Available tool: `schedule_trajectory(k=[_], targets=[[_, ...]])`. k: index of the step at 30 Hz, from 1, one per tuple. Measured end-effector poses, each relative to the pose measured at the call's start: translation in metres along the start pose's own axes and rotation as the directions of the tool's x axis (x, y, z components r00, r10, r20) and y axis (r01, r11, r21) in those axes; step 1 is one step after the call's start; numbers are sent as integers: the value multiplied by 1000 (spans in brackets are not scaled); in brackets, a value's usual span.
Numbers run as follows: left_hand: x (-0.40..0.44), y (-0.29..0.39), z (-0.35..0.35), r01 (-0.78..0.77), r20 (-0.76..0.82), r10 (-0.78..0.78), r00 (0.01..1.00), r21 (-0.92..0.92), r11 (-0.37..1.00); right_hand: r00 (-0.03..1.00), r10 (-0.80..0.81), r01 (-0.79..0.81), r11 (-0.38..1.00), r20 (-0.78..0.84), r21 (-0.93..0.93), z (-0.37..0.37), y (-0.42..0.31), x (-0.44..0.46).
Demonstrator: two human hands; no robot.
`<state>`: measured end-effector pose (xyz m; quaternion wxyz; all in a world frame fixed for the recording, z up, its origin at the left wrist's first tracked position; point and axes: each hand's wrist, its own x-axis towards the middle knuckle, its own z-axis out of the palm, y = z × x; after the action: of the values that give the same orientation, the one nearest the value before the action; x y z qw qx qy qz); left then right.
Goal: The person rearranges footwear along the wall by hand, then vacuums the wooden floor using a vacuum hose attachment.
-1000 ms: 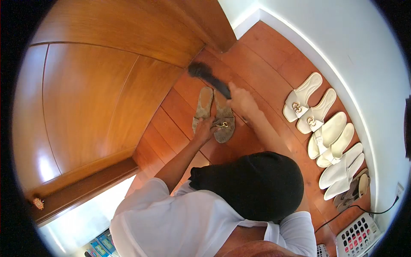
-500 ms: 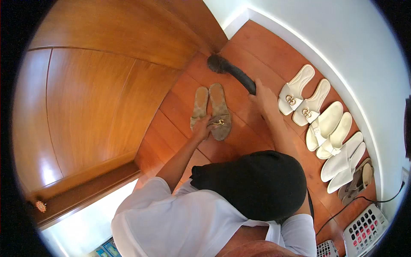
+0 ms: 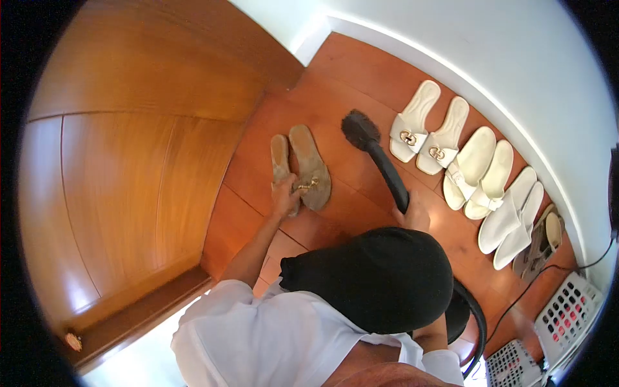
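A pair of brown slide sandals with a gold-coloured buckle is at the centre left, soles down over the wooden floor. My left hand is closed on their strap area, mostly on the left sandal; the fingers partly hide it. My right hand grips the lower end of a black vacuum wand. At its far end, a dark brush head sits to the right of the sandals, apart from them. A black vacuum hose curves beside my right arm.
White slides with gold buckles, cream buckled slippers, plain white mules and dark sandals line the white wall. Perforated white baskets and a black cord are at lower right. A wooden door stands left.
My right hand has drawn the wand back towards my body, its brush head now right of the sandals. The view has shifted, and the two sandals sit slightly further apart at the top.
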<state>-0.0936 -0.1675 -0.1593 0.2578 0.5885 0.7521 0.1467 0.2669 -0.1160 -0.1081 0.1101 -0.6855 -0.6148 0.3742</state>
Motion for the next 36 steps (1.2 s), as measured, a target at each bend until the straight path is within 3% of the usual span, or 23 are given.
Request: schedule_trajectory(k=[2,4,8,10,13,16,17,21,24,27,28,29,30,31,32,33,35,36], targets=[[37,25,-19,11,36,-13,999,31,999,1000,-22,22,1000,-12,22,-1,3,-1],[72,70,-43,-272,-182,290,940,117,955,1000,-29,29,1000,12,-2,-8,-3,-7],[160,133,-77,-432,-118,473,873,261,863,988,69,-75,996,137,37,-15,8,-27],[206,144,-77,-474,-96,511,854,263,840,948,192,-203,979,256,19,-24,2,-41],[263,145,-65,-573,11,605,796,333,749,949,200,-204,979,246,-8,-22,0,-57],[304,102,-40,-441,119,434,893,423,792,966,133,-155,985,223,82,-20,7,-69],[313,83,-28,-473,146,455,878,408,781,970,115,-141,984,215,111,-20,8,-73],[257,151,-8,-338,58,385,921,606,720,981,48,-90,970,186,228,-22,11,-89],[223,201,15,-649,-59,749,660,456,609,988,-9,-40,946,152,321,-25,16,-99],[186,254,41,-793,191,769,610,150,591,995,-84,54,918,58,392,-28,32,-110],[178,269,47,-774,257,731,632,164,612,991,-130,128,909,-22,398,-26,45,-114],[171,285,53,-770,334,701,631,159,617,977,-10,-44,968,215,247,-40,31,-103],[167,298,67,-781,413,680,606,144,608,991,-100,70,957,94,283,-29,39,-97],[177,290,90,-832,402,736,545,153,533,950,-36,-7,991,310,137,-49,18,-78],[169,300,94,-789,443,697,565,42,613,945,-40,21,998,323,60,-53,5,-62],[186,283,118,-877,445,765,465,119,465,957,-112,91,992,267,91,-39,8,-47],[170,300,122,-801,517,631,578,212,560,967,-194,184,980,165,72,-29,8,-34],[185,283,133,-837,489,689,535,200,509,967,-203,195,979,154,62,-24,7,-32]])
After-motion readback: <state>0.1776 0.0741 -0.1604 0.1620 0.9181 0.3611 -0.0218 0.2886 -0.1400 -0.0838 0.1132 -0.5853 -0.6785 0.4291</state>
